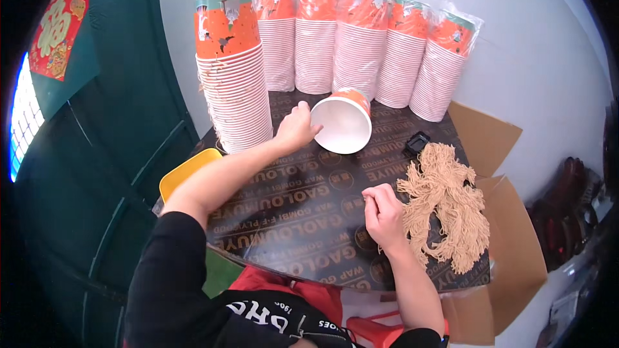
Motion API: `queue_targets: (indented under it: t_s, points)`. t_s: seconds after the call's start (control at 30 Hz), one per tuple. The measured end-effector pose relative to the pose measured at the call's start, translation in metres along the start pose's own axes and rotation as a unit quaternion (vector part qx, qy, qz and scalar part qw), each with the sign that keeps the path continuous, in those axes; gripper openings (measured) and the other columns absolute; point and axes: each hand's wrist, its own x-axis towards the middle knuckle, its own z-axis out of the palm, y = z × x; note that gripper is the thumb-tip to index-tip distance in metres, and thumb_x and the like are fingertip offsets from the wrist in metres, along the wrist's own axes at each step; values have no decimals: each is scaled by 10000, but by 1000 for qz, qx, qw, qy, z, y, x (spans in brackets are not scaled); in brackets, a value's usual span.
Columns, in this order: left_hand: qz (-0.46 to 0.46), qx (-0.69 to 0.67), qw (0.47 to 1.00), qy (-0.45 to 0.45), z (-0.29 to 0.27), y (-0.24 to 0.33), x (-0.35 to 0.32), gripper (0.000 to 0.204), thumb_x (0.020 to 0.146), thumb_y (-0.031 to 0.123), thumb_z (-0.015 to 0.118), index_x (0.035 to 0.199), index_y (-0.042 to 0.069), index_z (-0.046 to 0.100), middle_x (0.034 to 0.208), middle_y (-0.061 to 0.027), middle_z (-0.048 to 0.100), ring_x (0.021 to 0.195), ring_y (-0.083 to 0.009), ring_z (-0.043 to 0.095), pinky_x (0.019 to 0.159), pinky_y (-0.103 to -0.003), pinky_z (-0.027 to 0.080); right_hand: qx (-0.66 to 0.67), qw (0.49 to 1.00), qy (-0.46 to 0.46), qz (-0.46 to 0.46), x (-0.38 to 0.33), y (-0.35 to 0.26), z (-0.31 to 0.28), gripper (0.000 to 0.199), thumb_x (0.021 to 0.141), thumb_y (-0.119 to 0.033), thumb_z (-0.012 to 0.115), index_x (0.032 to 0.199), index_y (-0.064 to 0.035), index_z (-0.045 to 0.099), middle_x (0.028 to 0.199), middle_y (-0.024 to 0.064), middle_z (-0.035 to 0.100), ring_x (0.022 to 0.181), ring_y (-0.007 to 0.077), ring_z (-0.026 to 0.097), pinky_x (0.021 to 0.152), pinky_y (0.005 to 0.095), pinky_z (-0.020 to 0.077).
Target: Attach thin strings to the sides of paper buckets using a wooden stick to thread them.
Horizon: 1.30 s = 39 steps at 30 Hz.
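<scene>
A white-lined paper bucket with an orange outside is tipped over on the dark table, its mouth facing me. My left hand is at its left rim, thumb over the edge and fingers curled on the outer side. In front of the bucket and to its right, my right hand is closed with fingertips pressed together; anything in it is too small to make out. Just right of that hand lies a bundle of tan strings. A small black object sits by the bundle's far end.
A tall unwrapped stack of paper buckets, loose strings hanging at its side, stands left. Several plastic-wrapped stacks line the back. A yellow container is at the table's left edge, an open cardboard box at the right.
</scene>
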Motion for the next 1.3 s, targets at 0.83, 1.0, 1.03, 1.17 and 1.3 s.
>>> queue_targets:
  t_s: [0.83, 1.0, 1.03, 1.17, 1.3]
  points:
    - [-60, -360, 910, 196, 117, -51, -10, 944, 709, 61, 657, 1490, -96, 151, 1488, -327, 294, 1392, -455, 301, 1180, -462, 239, -143, 985, -47, 79, 78, 62, 49, 362, 875, -75, 657, 1192, 27, 515, 1007, 164, 555, 874, 279, 586, 797, 395, 501]
    - [-46, -344, 930, 119, 115, -54, -15, 766, 760, 87, 597, 1454, -71, 316, 1442, -294, 413, 1340, -449, 384, 1140, -458, 317, -184, 978, -42, 86, 123, 85, 102, 601, 841, -286, 752, 1268, 33, 476, 1119, 218, 571, 967, 328, 602, 843, 404, 510]
    - [-44, -320, 939, 116, 113, -51, -17, 686, 757, 79, 585, 1409, -51, 416, 1341, -285, 529, 1261, -446, 469, 1095, -465, 375, -201, 974, -34, 103, 129, 86, 113, 639, 836, -329, 756, 1280, 37, 477, 1140, 208, 573, 965, 307, 606, 828, 392, 517]
    - [-7, -301, 951, 76, 105, -43, -27, 584, 745, 56, 576, 1328, 42, 552, 1123, -239, 654, 1087, -423, 591, 989, -490, 458, -228, 960, -31, 159, 150, 79, 144, 623, 831, -403, 745, 1199, 22, 480, 1070, 251, 611, 985, 413, 627, 835, 468, 498]
    - [25, -317, 945, 77, 112, -38, -26, 486, 753, 39, 572, 1237, 0, 578, 1092, -211, 654, 1078, -400, 576, 976, -474, 455, -216, 965, 1, 150, 158, 113, 156, 286, 914, -197, 621, 1052, -2, 463, 938, 253, 625, 874, 463, 632, 757, 533, 488]
